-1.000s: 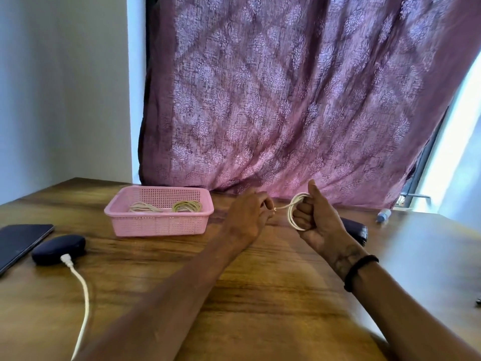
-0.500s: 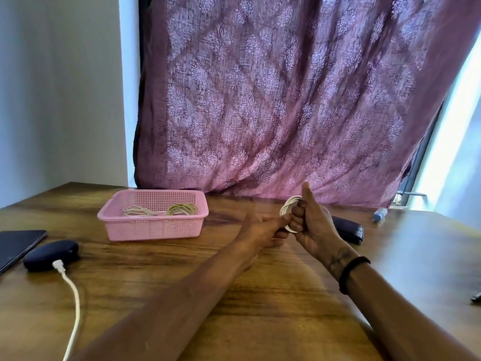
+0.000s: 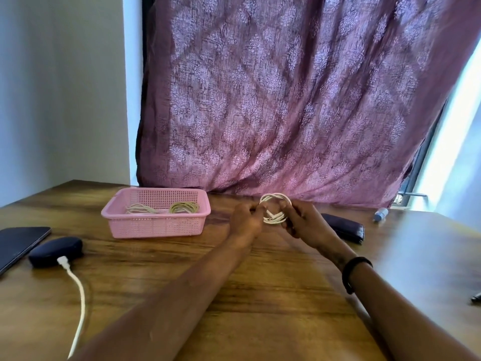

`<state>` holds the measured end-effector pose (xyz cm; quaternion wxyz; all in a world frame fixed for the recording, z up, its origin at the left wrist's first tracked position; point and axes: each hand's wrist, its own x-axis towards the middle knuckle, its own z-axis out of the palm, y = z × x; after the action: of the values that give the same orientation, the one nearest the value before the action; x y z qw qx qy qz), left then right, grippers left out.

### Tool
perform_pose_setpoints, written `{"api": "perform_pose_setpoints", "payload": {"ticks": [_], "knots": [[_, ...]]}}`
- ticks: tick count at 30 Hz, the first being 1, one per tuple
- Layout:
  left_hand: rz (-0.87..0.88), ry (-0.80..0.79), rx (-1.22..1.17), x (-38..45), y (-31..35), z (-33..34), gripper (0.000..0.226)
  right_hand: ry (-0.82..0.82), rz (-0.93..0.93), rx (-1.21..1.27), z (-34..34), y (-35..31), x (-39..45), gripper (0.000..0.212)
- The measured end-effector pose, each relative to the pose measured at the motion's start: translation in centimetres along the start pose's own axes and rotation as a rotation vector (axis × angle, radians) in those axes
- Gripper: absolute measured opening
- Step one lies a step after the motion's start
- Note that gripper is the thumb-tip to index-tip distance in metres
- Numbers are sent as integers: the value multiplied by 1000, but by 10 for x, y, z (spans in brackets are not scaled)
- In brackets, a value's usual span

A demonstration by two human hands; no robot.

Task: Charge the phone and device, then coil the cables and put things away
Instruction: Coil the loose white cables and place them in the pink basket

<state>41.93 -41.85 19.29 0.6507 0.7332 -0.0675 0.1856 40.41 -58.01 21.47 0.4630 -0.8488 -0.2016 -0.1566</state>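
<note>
A white coiled cable [image 3: 273, 209] is held between both hands above the wooden table [image 3: 260, 295]. My left hand [image 3: 246, 222] pinches the coil's left side and my right hand [image 3: 303, 225] grips its right side. At the left a pink basket [image 3: 156, 225] holds two coiled cables [image 3: 161, 208]. A dark oval device [image 3: 56, 251] lies at the far left with a white cable [image 3: 78, 295] plugged into it. A dark phone [image 3: 18, 243] lies flat beside it.
A dark wallet-like case [image 3: 343, 227] lies right of my right hand. A small blue-capped item [image 3: 380, 213] sits near the window edge. A dark object [image 3: 476, 298] pokes in at the right edge. A purple curtain [image 3: 286, 100] hangs behind the table.
The coil went from being wrapped round my right fist to being held between both hands as a loose ring. My left hand moved in onto the coil's side.
</note>
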Motion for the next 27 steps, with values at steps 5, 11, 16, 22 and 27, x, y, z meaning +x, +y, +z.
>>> {"api": "perform_pose_setpoints", "payload": {"ticks": [5,11,16,22,27], "knots": [[-265,-41,-309,1,1,1,11,-31,34,3,2,13,1,45],[-293,118,-346,1,-5,-4,21,-54,41,21,17,18,-1,36],[-502,-5,-567,-3,12,-4,4,-34,34,52,20,15,-3,30],[-183,-218,-210,-10,20,-14,21,-2,9,-95,1,26,3,32],[299,-50,500,-12,15,-14,38,14,-27,-287,4,25,7,32]]}}
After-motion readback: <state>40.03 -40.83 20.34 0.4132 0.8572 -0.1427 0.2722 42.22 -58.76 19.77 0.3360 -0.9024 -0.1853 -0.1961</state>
